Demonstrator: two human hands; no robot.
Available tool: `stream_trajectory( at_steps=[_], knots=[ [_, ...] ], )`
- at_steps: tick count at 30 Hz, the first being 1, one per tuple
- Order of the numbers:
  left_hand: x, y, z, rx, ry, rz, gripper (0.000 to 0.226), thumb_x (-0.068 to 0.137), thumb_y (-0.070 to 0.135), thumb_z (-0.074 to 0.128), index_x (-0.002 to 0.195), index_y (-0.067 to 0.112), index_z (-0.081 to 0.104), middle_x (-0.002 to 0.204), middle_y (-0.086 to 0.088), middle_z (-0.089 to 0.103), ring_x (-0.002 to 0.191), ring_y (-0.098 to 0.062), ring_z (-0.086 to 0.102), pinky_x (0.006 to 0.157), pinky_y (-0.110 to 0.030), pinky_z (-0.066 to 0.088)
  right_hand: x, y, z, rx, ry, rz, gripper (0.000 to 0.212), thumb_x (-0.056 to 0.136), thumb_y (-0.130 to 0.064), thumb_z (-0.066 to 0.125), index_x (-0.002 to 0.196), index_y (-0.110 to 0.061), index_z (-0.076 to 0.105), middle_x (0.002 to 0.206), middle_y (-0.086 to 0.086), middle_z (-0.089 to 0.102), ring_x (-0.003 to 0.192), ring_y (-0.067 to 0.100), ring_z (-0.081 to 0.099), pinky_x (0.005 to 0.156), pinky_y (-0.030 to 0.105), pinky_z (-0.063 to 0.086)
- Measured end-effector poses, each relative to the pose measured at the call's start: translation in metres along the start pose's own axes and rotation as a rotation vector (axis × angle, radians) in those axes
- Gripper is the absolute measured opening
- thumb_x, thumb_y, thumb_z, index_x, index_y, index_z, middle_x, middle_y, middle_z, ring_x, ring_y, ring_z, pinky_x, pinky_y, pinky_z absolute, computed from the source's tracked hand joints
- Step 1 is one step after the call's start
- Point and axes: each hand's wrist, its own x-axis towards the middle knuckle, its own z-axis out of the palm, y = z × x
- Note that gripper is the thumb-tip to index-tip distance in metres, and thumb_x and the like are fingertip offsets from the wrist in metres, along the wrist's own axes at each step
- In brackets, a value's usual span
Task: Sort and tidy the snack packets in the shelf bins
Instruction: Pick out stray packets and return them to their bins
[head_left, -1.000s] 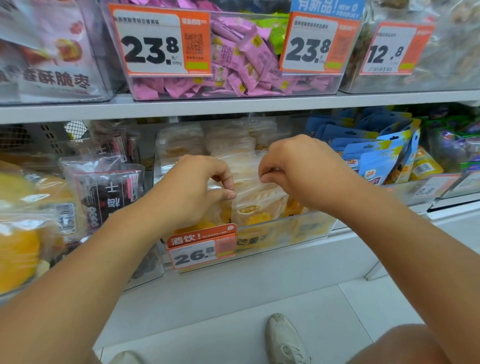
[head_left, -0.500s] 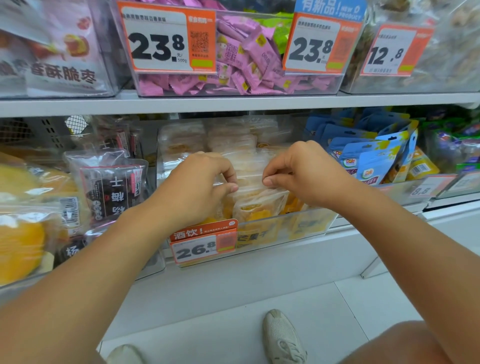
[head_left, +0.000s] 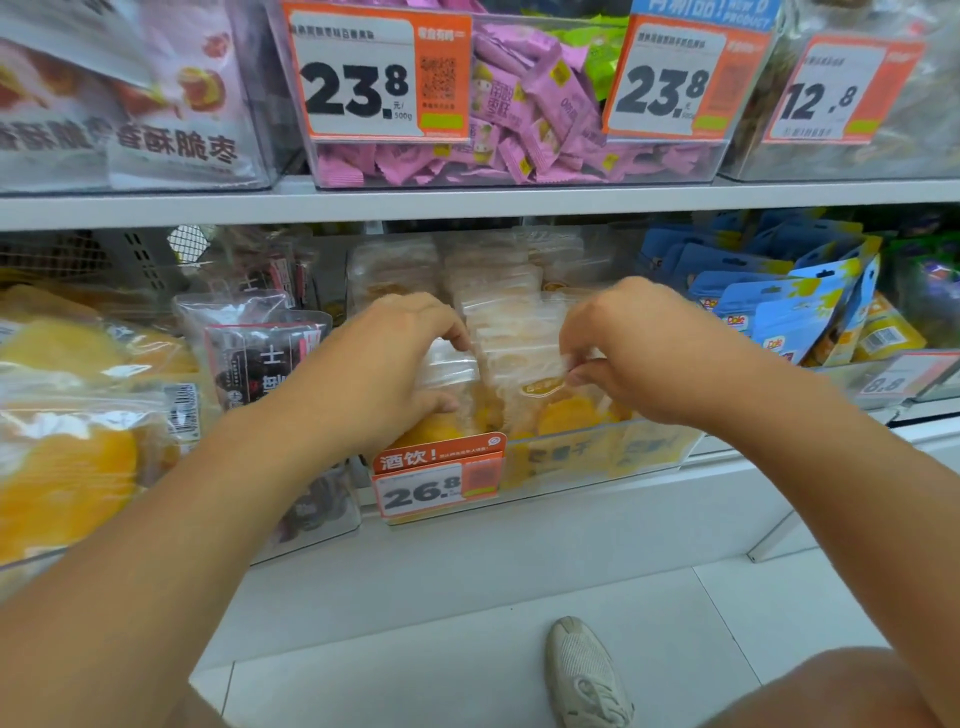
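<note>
A clear bin (head_left: 597, 457) on the lower shelf holds rows of transparent packets of yellow dried fruit (head_left: 514, 322). My left hand (head_left: 384, 364) curls round the clear top of a packet at the bin's front left. My right hand (head_left: 623, 348) pinches the top edge of the front packet (head_left: 540, 384) in the middle row. Both hands reach into the bin from the front, a packet's width apart. Their fingertips are partly hidden among the packet tops.
An orange 26.8 price tag (head_left: 439, 480) hangs on the bin's front. Dark packets (head_left: 260, 358) and large yellow bags (head_left: 62, 467) stand to the left, blue packets (head_left: 779, 306) to the right. The shelf above carries a bin of pink sweets (head_left: 519, 150). A shoe (head_left: 587, 670) stands on the floor below.
Both hands have moved apart and a little deeper into the bin. The left now grips a packet top at the front left, the right holds the middle row's front packet.
</note>
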Motion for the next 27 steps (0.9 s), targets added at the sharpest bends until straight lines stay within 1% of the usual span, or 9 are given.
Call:
stream_trajectory(
  at_steps=[4, 8, 10, 13, 15, 17, 20, 22, 27],
  knots=[
    [-0.017, -0.008, -0.001, -0.049, 0.055, 0.011, 0.054, 0.08, 0.039, 0.081, 0.126, 0.037, 0.052, 0.132, 0.018, 0.05, 0.127, -0.006, 0.043, 0.11, -0.031, 0.038, 0.0, -0.014, -0.006, 0.062, -0.067, 0.061, 0.012, 0.079, -0.037, 0.081, 0.085, -0.027, 0.076, 0.089, -0.003, 0.071, 0.089, 0.019, 0.063, 0.083, 0.039, 0.054],
    [-0.046, -0.031, -0.018, -0.131, 0.226, 0.072, 0.04, 0.084, 0.04, 0.075, 0.12, 0.03, 0.059, 0.116, 0.016, 0.06, 0.108, 0.0, 0.053, 0.099, -0.027, 0.047, -0.004, -0.032, -0.018, -0.029, -0.074, 0.114, 0.02, 0.073, -0.051, 0.08, 0.078, -0.037, 0.066, 0.098, -0.01, 0.069, 0.09, 0.016, 0.061, 0.081, 0.039, 0.054],
    [-0.059, -0.038, -0.032, -0.139, 0.341, 0.129, 0.028, 0.086, 0.035, 0.075, 0.111, 0.024, 0.066, 0.104, 0.013, 0.066, 0.093, 0.006, 0.055, 0.087, -0.012, 0.044, -0.008, -0.056, -0.026, -0.012, 0.047, 0.054, 0.023, 0.07, -0.059, 0.072, 0.079, -0.041, 0.062, 0.105, -0.013, 0.068, 0.093, 0.017, 0.063, 0.081, 0.042, 0.055],
    [-0.082, -0.052, -0.053, -0.195, 0.504, 0.103, 0.011, 0.088, 0.027, 0.075, 0.093, 0.018, 0.073, 0.083, 0.01, 0.069, 0.078, -0.003, 0.063, 0.07, -0.014, 0.049, -0.004, -0.111, -0.041, 0.264, 0.397, -0.168, 0.026, 0.082, -0.056, 0.069, 0.073, -0.032, 0.066, 0.083, -0.009, 0.07, 0.075, 0.018, 0.066, 0.067, 0.039, 0.055],
    [-0.101, -0.077, -0.061, -0.16, 0.545, 0.022, 0.009, 0.087, 0.026, 0.076, 0.09, 0.018, 0.073, 0.08, 0.01, 0.069, 0.076, -0.005, 0.064, 0.067, -0.022, 0.051, 0.007, -0.156, -0.042, 0.552, 0.452, -0.313, 0.019, 0.087, -0.039, 0.073, 0.075, -0.024, 0.072, 0.072, -0.011, 0.068, 0.067, 0.009, 0.065, 0.063, 0.029, 0.054],
    [-0.124, -0.108, -0.068, -0.061, 0.581, -0.1, 0.014, 0.086, 0.031, 0.075, 0.094, 0.019, 0.072, 0.09, 0.009, 0.069, 0.086, -0.007, 0.062, 0.076, -0.03, 0.051, 0.027, -0.196, -0.026, 0.627, 0.329, -0.417, 0.015, 0.088, -0.037, 0.071, 0.095, -0.025, 0.075, 0.086, -0.012, 0.072, 0.078, 0.006, 0.067, 0.072, 0.024, 0.054],
    [-0.155, -0.145, -0.081, 0.108, 0.528, -0.417, 0.041, 0.084, 0.046, 0.071, 0.116, 0.022, 0.065, 0.119, 0.002, 0.061, 0.115, -0.022, 0.053, 0.098, -0.041, 0.045, 0.06, -0.245, 0.0, 0.506, 0.103, -0.429, 0.065, 0.086, -0.05, 0.07, 0.142, -0.025, 0.049, 0.138, -0.007, 0.056, 0.123, 0.01, 0.052, 0.104, 0.03, 0.044],
    [-0.174, -0.16, -0.089, 0.16, 0.414, -0.659, 0.064, 0.082, 0.052, 0.073, 0.135, 0.022, 0.054, 0.138, -0.004, 0.049, 0.13, -0.028, 0.041, 0.106, -0.043, 0.038, 0.078, -0.273, 0.012, 0.467, -0.009, -0.415, 0.09, 0.081, -0.055, 0.074, 0.151, -0.019, 0.03, 0.152, -0.001, 0.038, 0.14, 0.016, 0.034, 0.113, 0.036, 0.035],
    [-0.203, -0.171, -0.099, 0.027, 0.219, -0.861, 0.099, 0.064, 0.057, 0.086, 0.145, 0.021, 0.04, 0.135, -0.003, 0.058, 0.126, -0.025, 0.053, 0.097, -0.037, 0.045, 0.101, -0.311, 0.017, 0.304, -0.065, -0.318, 0.087, 0.065, -0.049, 0.088, 0.133, -0.017, 0.045, 0.121, 0.005, 0.059, 0.112, 0.028, 0.058, 0.084, 0.037, 0.051]
  ],
)
